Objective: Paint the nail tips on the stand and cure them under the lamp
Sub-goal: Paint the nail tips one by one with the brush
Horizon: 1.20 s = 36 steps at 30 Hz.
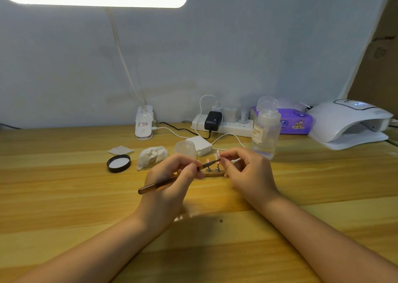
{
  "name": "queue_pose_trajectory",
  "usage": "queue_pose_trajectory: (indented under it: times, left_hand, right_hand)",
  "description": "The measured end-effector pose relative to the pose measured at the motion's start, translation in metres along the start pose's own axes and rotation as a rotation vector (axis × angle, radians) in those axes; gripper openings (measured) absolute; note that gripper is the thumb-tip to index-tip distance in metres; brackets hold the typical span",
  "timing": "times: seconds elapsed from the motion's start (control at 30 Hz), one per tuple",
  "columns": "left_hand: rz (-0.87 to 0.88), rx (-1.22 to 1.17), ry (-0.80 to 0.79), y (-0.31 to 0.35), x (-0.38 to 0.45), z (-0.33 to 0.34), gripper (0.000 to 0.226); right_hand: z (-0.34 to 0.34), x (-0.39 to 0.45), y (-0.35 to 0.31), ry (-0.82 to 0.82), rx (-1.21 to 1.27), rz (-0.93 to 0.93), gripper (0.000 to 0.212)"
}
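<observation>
At centre counter (64,175): glossy wood-grain planks.
Left hand (172,181): grip pinching slim brown brush (159,184).
Right hand (247,173): grip apparently pinching pink nail tip (218,154).
Stand (213,174): flat strip, metal pegs.

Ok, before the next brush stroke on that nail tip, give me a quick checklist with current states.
1. Thin brown brush gripped by left hand: ok.
2. Pink nail tip pinched by right hand: ok.
3. Bristles meeting that tip: ok.
4. Wooden stand flat on the table, other tips upright: ok.
5. White curing lamp display lit, opening unobstructed: ok.
6. Paint load on bristles: cannot tell.
</observation>
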<state>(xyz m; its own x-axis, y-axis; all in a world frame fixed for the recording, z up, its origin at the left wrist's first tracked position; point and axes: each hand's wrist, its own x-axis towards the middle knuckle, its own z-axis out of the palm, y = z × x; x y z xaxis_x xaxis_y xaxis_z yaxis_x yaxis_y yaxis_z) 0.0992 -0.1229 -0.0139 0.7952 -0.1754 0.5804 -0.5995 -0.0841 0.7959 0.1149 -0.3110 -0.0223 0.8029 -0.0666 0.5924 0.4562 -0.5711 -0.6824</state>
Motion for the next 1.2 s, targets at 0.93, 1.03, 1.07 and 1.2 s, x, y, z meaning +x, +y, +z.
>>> queue_pose_trajectory:
  times: [0.93, 1.03, 1.07, 1.2]
  left_hand:
    - [0.007, 0.056, 0.03, 0.0006, 0.0001, 0.001, 0.016]
    - [0.003, 0.056, 0.003, 0.001, -0.0012, 0.0003, 0.017]
    - [0.008, 0.045, 0.003, 0.0014, -0.0018, 0.0001, 0.019]
    - [0.025, 0.036, 0.029, 0.0019, -0.0016, 0.0003, 0.019]
  right_hand:
    - [0.0, 0.0002, 0.0007, -0.025, -0.001, 0.027, 0.012]
    - [-0.0002, 0.0001, 0.0009, -0.022, -0.005, 0.028, 0.012]
    - [-0.0004, 0.0001, 0.001, -0.022, -0.006, 0.028, 0.012]
    - [-0.0008, 0.0003, 0.0007, -0.02, -0.01, 0.02, 0.01]
